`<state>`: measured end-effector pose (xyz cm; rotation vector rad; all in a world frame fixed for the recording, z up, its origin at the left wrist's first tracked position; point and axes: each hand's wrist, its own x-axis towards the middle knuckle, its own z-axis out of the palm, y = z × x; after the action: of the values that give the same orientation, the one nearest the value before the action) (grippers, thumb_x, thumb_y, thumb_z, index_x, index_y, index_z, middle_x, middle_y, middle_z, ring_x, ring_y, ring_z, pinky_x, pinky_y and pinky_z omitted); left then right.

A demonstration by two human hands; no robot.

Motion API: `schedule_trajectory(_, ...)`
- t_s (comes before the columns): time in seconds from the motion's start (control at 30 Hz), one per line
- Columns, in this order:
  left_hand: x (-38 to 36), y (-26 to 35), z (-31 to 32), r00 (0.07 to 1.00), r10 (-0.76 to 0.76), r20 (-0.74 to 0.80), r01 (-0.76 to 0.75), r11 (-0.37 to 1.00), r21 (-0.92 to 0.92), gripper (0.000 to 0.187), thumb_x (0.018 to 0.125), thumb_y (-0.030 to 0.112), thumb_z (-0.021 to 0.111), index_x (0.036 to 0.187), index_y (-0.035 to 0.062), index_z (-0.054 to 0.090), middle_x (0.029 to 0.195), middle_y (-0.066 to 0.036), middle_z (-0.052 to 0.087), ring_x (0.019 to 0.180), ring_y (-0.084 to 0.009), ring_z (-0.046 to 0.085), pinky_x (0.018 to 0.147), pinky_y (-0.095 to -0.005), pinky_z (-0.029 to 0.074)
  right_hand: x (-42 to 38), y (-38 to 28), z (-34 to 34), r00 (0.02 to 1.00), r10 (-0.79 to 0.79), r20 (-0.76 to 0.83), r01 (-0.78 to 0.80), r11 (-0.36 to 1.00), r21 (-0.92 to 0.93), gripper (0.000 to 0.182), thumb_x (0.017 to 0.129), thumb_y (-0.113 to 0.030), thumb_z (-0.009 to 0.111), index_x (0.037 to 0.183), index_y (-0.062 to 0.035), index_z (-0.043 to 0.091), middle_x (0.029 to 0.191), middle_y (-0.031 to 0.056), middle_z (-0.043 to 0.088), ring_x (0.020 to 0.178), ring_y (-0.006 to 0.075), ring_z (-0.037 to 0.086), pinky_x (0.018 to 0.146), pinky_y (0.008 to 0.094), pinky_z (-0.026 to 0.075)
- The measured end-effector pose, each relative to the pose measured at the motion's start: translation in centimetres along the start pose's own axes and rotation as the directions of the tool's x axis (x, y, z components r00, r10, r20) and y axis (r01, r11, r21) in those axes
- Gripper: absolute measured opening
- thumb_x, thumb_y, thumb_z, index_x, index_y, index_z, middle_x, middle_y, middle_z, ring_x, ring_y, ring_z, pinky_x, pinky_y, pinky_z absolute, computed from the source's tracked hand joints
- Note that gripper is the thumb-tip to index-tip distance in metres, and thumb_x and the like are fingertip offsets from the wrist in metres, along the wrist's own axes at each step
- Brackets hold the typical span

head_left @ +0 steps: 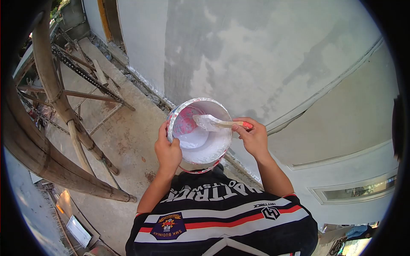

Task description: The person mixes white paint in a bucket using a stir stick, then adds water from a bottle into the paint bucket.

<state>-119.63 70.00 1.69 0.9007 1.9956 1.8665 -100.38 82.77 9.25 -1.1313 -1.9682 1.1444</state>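
A round bucket (218,150), smeared with white and reddish paint, is held tilted in front of my body. White paint (194,139) lies in its lower part, and a pink patch shows on the inside. My left hand (168,149) grips the bucket's left rim, with the thumb over the edge. At the right rim, my right hand (253,135) is closed on the handle of a paintbrush (208,123). The brush's white-coated head is inside the bucket, above the paint.
A grey, patchy wall (256,51) rises ahead and to the right. Bamboo poles (64,109) and a metal frame (87,77) stand at the left on the concrete floor (128,145). A narrow window (358,190) is at the right.
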Motion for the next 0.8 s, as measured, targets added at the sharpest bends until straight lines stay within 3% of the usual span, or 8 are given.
schedule_trajectory(0.1,1.0,-0.3,-0.4,1.0,-0.017,-0.004,0.017,1.0,-0.014,0.051,0.068,-0.004,0.047,0.119,0.001,0.052,0.099,-0.022,0.064,0.094,-0.0317,0.064,0.083,-0.035,0.047,0.9,-0.1,0.1,0.996,0.079,-0.034,-0.07,0.973,0.219,0.021,0.085,-0.014,0.065,0.1,0.0005,0.064,0.087,0.0087,0.068,0.076,0.0155,0.065,0.057,0.0253,0.048)
schedule_trajectory(0.3,2.8,-0.6,-1.4,0.998,-0.063,-0.005,0.063,0.998,-0.008,0.05,0.068,-0.004,0.046,0.118,0.0009,0.052,0.101,-0.021,0.065,0.095,-0.0296,0.064,0.084,-0.0336,0.046,2.9,0.4,0.4,0.991,0.124,-0.049,-0.085,0.868,0.489,0.024,0.087,-0.016,0.064,0.102,0.0025,0.061,0.089,0.0122,0.066,0.073,0.0189,0.066,0.053,0.0245,0.047)
schedule_trajectory(0.5,5.0,-2.0,-1.8,0.995,-0.096,-0.015,0.096,0.995,-0.036,0.05,0.069,-0.004,0.046,0.118,0.0005,0.052,0.103,-0.02,0.064,0.098,-0.0283,0.063,0.087,-0.0329,0.045,4.8,-0.9,1.3,0.989,0.149,-0.023,-0.108,0.806,0.582,0.026,0.087,-0.018,0.064,0.102,0.0029,0.061,0.087,0.0117,0.066,0.07,0.0194,0.066,0.052,0.0248,0.047)
schedule_trajectory(0.8,9.4,-3.1,-1.8,0.987,-0.158,-0.031,0.157,0.987,-0.044,0.05,0.069,-0.004,0.047,0.118,-0.0031,0.052,0.106,-0.017,0.063,0.099,-0.0231,0.061,0.089,-0.0297,0.043,9.4,-2.8,2.8,0.999,0.034,-0.018,-0.017,0.822,0.569,0.027,0.087,-0.019,0.064,0.102,0.0037,0.061,0.086,0.0129,0.065,0.071,0.0192,0.066,0.055,0.0252,0.048)
